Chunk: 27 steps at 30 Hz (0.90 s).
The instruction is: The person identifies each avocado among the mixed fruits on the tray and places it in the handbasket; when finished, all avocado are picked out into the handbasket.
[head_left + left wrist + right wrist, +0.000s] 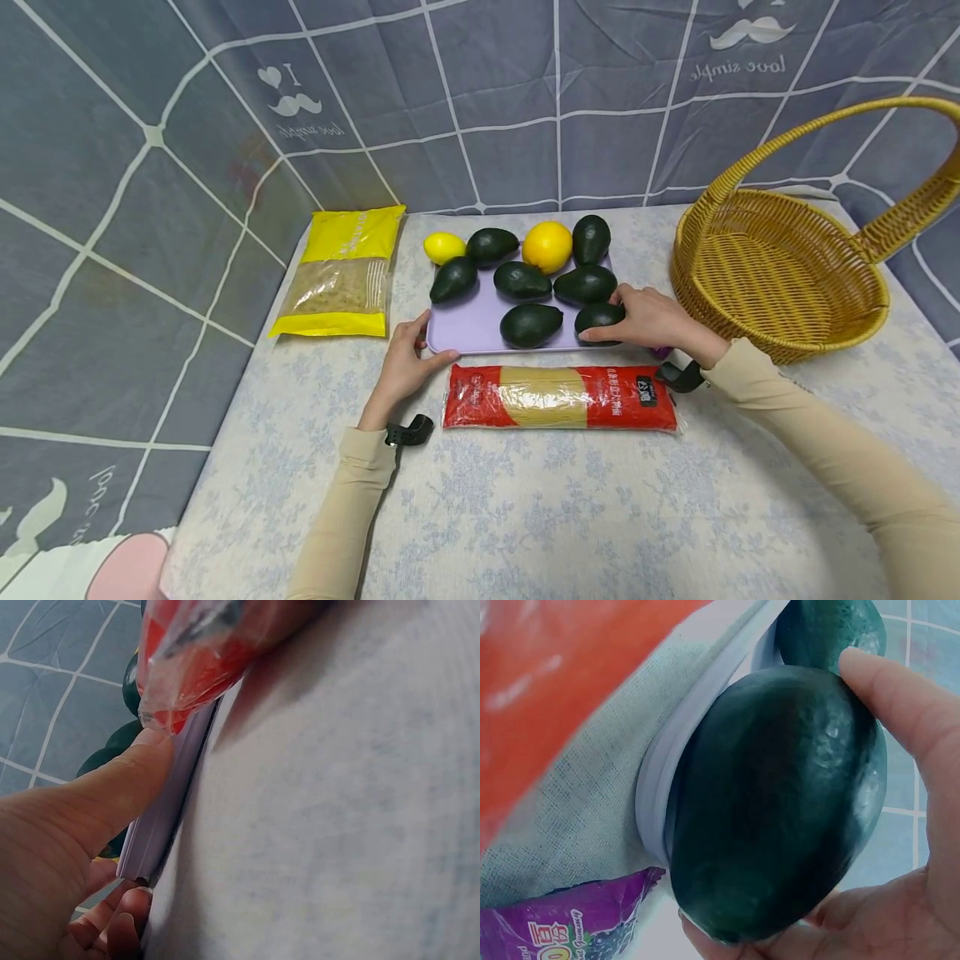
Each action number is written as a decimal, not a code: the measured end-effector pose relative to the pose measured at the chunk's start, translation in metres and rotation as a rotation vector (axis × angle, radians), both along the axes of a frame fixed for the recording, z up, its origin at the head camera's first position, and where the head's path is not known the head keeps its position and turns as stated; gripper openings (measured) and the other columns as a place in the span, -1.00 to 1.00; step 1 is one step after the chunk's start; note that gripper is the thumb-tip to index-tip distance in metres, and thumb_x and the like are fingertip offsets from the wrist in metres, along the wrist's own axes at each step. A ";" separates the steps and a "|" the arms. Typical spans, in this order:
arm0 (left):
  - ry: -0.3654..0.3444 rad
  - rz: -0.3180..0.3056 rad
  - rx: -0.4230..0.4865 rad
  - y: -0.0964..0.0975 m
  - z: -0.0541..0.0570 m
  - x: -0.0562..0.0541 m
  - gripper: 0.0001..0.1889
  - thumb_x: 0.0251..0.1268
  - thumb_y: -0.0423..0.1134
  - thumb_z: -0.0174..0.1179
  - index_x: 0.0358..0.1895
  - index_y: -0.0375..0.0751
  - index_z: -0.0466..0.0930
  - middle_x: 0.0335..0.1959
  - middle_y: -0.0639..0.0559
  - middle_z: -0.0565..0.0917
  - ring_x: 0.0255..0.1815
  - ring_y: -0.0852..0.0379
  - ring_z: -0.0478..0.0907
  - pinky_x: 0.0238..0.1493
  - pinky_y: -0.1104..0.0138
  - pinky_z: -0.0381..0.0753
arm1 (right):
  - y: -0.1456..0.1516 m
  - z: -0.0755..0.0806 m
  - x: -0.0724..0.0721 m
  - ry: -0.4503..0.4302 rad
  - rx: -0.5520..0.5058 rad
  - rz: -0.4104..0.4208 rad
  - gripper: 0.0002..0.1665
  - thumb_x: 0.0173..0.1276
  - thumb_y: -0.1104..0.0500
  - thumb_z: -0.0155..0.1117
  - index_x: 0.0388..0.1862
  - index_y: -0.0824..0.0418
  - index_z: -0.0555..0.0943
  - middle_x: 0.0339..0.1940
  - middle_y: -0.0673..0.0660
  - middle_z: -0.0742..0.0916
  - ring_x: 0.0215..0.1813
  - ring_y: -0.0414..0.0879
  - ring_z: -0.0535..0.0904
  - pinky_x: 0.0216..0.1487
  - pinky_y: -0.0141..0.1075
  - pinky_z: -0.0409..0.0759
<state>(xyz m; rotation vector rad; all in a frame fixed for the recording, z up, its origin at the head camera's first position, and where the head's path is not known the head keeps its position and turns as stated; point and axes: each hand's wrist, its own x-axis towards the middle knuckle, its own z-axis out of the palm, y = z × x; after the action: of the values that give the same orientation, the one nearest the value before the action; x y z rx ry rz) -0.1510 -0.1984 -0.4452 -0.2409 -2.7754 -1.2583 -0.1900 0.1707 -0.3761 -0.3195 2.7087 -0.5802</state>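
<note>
A lilac tray (480, 327) bears several dark green avocados, with an orange (547, 247) and a lemon (445, 247) at its back. My left hand (406, 364) holds the tray's near left corner, thumb along the front edge and fingers round the left side. In the left wrist view, fingertips (129, 922) curl beside the tray's corner (146, 851). At the tray's near right corner, my right hand (641, 317) grips an avocado (597, 322) between thumb and fingers. The right wrist view shows this avocado (772, 802) close beside the raised rim (656, 784).
A red pack of noodles (543, 398) lies just in front of the tray. A yellow bag (337, 275) lies at the left, and a wicker basket (697, 292) with a tall handle stands at the right. A purple snack packet (577, 922) lies by the tray's right corner.
</note>
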 end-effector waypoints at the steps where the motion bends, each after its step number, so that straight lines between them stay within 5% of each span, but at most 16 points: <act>1: -0.023 0.003 0.000 0.000 0.000 -0.001 -0.07 0.02 -0.06 0.44 0.39 -0.44 0.18 -0.18 -0.23 0.35 -0.27 -0.04 0.28 -0.24 0.19 0.28 | 0.000 0.000 0.000 -0.001 -0.003 0.002 0.03 -0.11 -0.56 0.27 -0.05 0.30 0.42 -0.31 0.22 0.58 -0.33 0.06 0.44 -0.48 -0.22 0.38; 11: -0.079 0.020 -0.023 -0.001 -0.002 -0.004 -0.10 0.06 -0.11 0.43 0.41 -0.38 0.16 -0.16 -0.21 0.34 -0.24 -0.02 0.27 -0.22 0.24 0.28 | 0.001 0.005 0.004 -0.026 -0.109 -0.038 0.00 -0.12 -0.51 0.34 -0.05 0.27 0.36 -0.29 0.23 0.54 -0.38 0.05 0.44 -0.51 -0.22 0.39; 27: -0.072 0.019 -0.023 -0.001 -0.002 -0.004 -0.10 0.06 -0.11 0.43 0.41 -0.38 0.16 -0.18 -0.20 0.33 -0.24 -0.02 0.27 -0.22 0.23 0.27 | 0.010 0.021 0.015 0.168 -0.304 -0.145 -0.13 -0.10 -0.36 0.47 -0.06 0.23 0.41 -0.19 0.24 0.56 -0.21 0.10 0.44 -0.30 -0.14 0.42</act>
<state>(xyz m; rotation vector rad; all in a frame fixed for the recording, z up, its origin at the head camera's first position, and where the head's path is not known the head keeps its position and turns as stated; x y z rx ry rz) -0.1545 -0.1996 -0.4473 -0.1732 -2.8467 -1.2557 -0.1747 0.1805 -0.3555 -0.2594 2.8176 -1.0562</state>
